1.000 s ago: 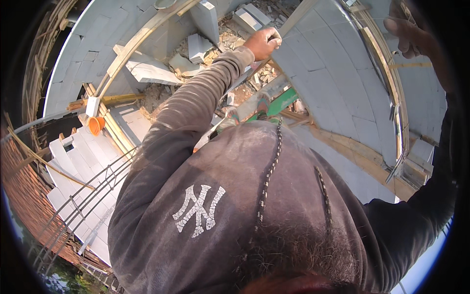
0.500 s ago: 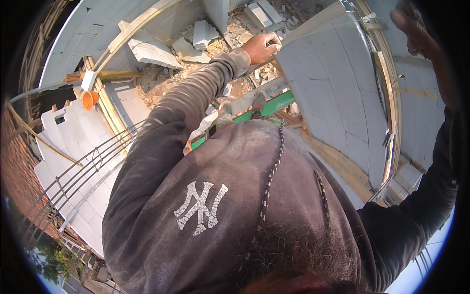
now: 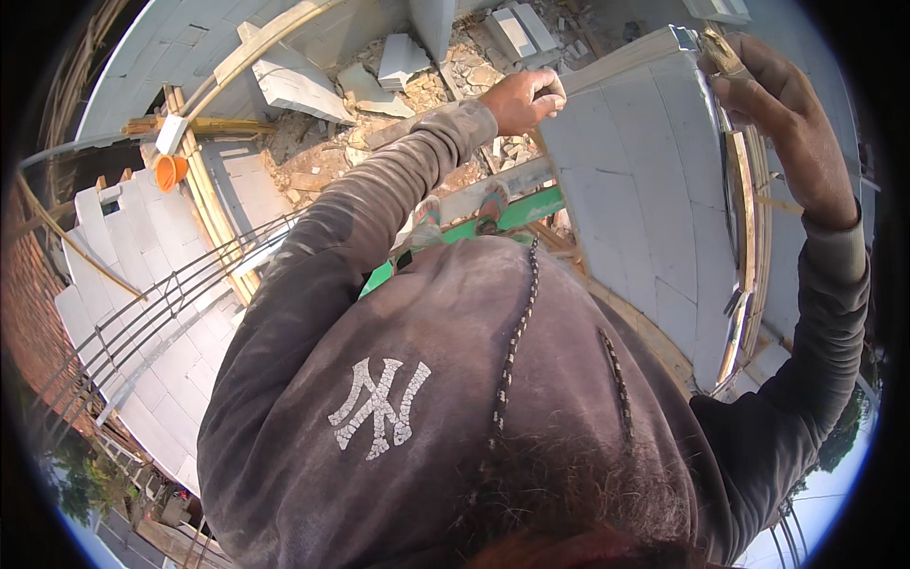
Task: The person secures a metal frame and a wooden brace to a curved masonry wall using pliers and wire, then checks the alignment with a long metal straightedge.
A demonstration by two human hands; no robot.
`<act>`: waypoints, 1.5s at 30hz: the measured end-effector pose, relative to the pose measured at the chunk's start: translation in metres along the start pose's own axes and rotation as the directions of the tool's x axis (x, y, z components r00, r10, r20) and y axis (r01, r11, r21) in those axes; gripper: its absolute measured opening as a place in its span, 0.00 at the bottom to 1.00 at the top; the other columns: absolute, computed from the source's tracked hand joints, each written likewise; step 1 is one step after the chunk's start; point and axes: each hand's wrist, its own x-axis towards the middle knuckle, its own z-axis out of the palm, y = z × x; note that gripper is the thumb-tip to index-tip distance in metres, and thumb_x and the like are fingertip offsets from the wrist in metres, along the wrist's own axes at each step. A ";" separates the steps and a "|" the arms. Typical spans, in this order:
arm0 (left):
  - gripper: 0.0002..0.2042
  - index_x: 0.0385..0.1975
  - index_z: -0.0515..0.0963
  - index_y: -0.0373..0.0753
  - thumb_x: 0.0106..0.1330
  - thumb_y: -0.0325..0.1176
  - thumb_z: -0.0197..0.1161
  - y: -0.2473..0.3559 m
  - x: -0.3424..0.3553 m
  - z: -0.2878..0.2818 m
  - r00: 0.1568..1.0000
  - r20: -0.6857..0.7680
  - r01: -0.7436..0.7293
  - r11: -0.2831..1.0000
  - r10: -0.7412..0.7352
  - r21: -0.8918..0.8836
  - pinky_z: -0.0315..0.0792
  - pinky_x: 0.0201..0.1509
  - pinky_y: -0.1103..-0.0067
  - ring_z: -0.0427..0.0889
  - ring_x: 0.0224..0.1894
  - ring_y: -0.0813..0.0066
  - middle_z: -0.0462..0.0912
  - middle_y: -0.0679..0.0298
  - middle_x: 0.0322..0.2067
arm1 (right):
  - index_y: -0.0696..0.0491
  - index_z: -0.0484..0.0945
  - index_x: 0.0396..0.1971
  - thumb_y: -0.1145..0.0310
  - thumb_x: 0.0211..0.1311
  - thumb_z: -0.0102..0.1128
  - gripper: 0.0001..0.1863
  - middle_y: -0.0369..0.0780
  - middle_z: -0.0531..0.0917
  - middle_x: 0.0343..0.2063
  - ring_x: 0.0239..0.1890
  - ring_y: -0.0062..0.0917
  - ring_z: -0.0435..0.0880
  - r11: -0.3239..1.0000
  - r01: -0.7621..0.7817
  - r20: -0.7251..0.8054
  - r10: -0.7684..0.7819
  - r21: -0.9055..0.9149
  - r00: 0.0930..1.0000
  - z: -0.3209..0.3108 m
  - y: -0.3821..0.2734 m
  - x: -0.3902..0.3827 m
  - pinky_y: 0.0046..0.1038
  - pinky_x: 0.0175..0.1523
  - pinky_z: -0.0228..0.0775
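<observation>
My left hand (image 3: 524, 100) is closed, fingers curled, just left of the grey block wall's (image 3: 630, 190) top edge. Whatever it may grip is too small or hidden to make out. My right hand (image 3: 782, 114) is raised at the upper right, beside the wall's far end. Between its thumb and fingers is a short, rough tan piece that looks like wood (image 3: 723, 54). This piece sits close to the wall's top corner.
Below my feet lie a green plank (image 3: 517, 211) and a grey board. Broken rubble (image 3: 464, 76) and loose white blocks (image 3: 402, 61) cover the ground ahead. Left are an orange bucket (image 3: 171, 173), timber poles (image 3: 210, 204) and steel rebar (image 3: 156, 302). Upright timbers (image 3: 742, 218) line the wall's right side.
My right hand has come down and inward to the wall's top corner, bringing the tan piece into sight. My left hand has shifted slightly right and stays closed.
</observation>
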 end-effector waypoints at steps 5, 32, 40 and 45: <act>0.07 0.41 0.78 0.38 0.74 0.35 0.59 -0.016 0.010 0.006 1.000 -0.012 -0.009 0.998 0.009 0.065 0.76 0.41 0.76 0.81 0.34 0.76 0.81 0.62 0.32 | 0.56 0.81 0.45 0.49 0.66 0.63 0.24 0.34 0.71 0.21 0.23 0.16 0.71 0.964 -0.218 0.117 0.201 0.153 0.972 0.014 -0.022 0.000 0.23 0.31 0.65; 0.23 0.46 0.84 0.34 0.65 0.49 0.62 -0.317 -0.380 -0.010 0.504 -0.264 0.856 0.433 -0.822 0.283 0.76 0.60 0.61 0.83 0.56 0.46 0.86 0.44 0.48 | 0.56 0.81 0.50 0.60 0.62 0.64 0.20 0.52 0.86 0.37 0.43 0.50 0.85 0.948 -0.217 -0.451 0.092 -0.233 0.888 0.099 0.033 0.049 0.42 0.49 0.77; 0.19 0.56 0.80 0.44 0.74 0.44 0.50 -0.308 -0.600 -0.007 0.338 -0.047 0.490 0.133 -0.940 0.862 0.80 0.53 0.61 0.87 0.54 0.61 0.87 0.59 0.53 | 0.57 0.81 0.46 0.58 0.65 0.63 0.18 0.53 0.86 0.39 0.44 0.49 0.85 0.936 -0.346 -0.369 0.298 -0.070 0.880 0.097 0.048 0.048 0.40 0.50 0.76; 0.21 0.55 0.78 0.41 0.67 0.46 0.66 -0.295 -0.545 0.006 0.335 -0.089 0.795 0.230 -0.938 0.561 0.80 0.50 0.65 0.87 0.50 0.59 0.86 0.64 0.48 | 0.55 0.82 0.48 0.55 0.67 0.60 0.20 0.52 0.86 0.40 0.46 0.50 0.84 0.941 -0.326 -0.420 0.259 -0.094 0.870 0.101 0.066 0.050 0.41 0.53 0.75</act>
